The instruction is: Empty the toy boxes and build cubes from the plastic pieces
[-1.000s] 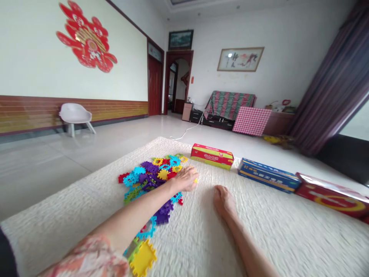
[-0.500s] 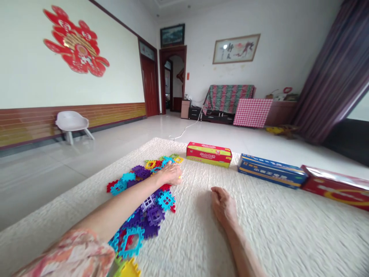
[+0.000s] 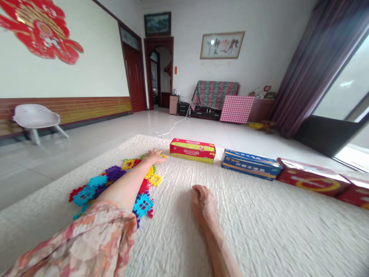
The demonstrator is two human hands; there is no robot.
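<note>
My left hand (image 3: 155, 156) reaches over the far end of a pile of plastic interlocking blocks (image 3: 143, 204). Its fingers look stretched out over the pieces, with a yellow one by the fingertips. The pile mixes purple, light blue, red and yellow square pieces with toothed edges; my forearm and flowered sleeve hide much of it. My right hand (image 3: 204, 202) rests on the cream textured cover (image 3: 178, 238), right of the pile. Its fingers are curled in loosely, and nothing shows in them.
Along the cover's far edge stand a red and yellow-green box (image 3: 192, 151), a blue box (image 3: 250, 164) and a dark red box (image 3: 313, 179), with another red box at the right edge. A white chair (image 3: 37, 116) stands on the floor at left.
My left hand has moved farther out, to the pile's far end, and its fingers have spread. My right hand stays curled on the cover. The view has turned right.
</note>
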